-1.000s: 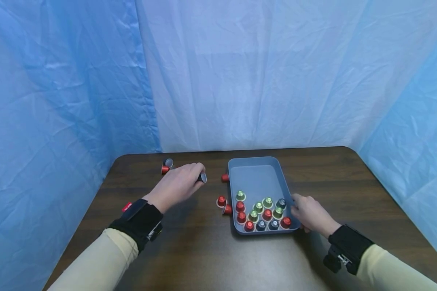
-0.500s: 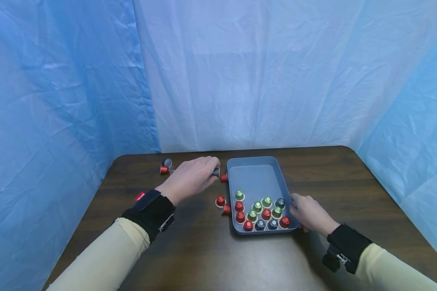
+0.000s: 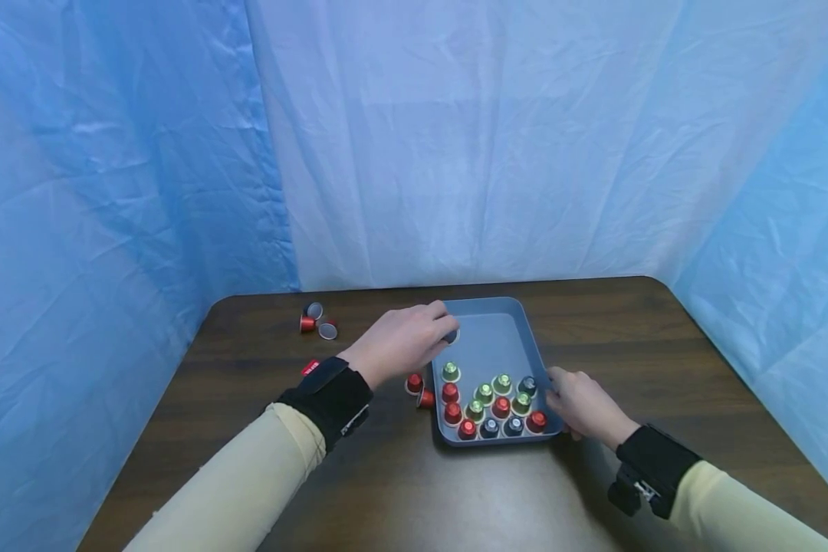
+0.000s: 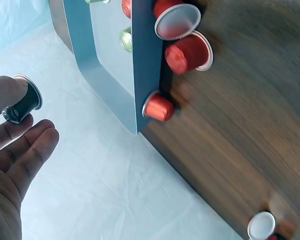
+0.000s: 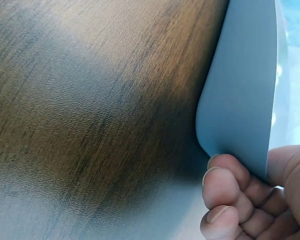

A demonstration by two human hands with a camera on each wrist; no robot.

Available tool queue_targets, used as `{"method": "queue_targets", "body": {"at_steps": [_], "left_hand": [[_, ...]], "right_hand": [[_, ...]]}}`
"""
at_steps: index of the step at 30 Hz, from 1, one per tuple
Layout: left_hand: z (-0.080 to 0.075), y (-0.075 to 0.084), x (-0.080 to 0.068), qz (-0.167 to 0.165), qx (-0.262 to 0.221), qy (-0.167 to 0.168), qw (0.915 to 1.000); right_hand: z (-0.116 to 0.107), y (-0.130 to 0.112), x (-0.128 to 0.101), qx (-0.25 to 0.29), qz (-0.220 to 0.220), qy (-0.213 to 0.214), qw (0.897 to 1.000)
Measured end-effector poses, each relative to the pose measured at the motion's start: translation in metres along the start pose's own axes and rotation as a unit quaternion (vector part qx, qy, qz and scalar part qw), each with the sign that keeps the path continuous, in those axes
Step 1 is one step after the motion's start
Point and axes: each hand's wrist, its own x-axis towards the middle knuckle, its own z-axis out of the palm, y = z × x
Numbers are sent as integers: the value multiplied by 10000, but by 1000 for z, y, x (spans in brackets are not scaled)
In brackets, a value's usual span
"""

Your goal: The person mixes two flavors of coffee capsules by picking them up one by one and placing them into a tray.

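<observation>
One dark capsule sits pinched between the left fingers.

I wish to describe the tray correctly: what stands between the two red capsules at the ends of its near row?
Two dark capsules stand there, side by side between the red capsules; the head view shows it.

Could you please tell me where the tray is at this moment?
In the head view, the tray sits on the table just right of centre, its right side gripped by the right hand, with red capsules beside its left edge.
</observation>
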Motion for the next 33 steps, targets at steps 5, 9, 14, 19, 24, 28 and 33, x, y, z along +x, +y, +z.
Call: {"method": "queue_targets", "body": {"at_steps": [5,9,14,19,24,28,33], "left_hand": [[8,8,11,111,33,-157,9998],[18,15,19,92,-15,-325,9994],[35,25,26,-33,-136,-556,9984],[55,32,32,-174,-341,-752,9964],[70,36,33,-272,-16,-1070,9939],[77,38,32,-319,332,-1239,9912],[85,38,31,-295,494,-1405,9884]], "right_hand": [[-1,1,0,-6,-3,6,10000],[-2,2,0,-41,-25,9,10000],[-3,2,-1,-75,-51,29,10000],[-3,2,-2,-66,-89,38,9999],[-3,2,-3,-65,-96,21,9999],[-3,1,-3,-72,-55,32,10000],[-3,1,-3,-111,-80,48,9999]]}}
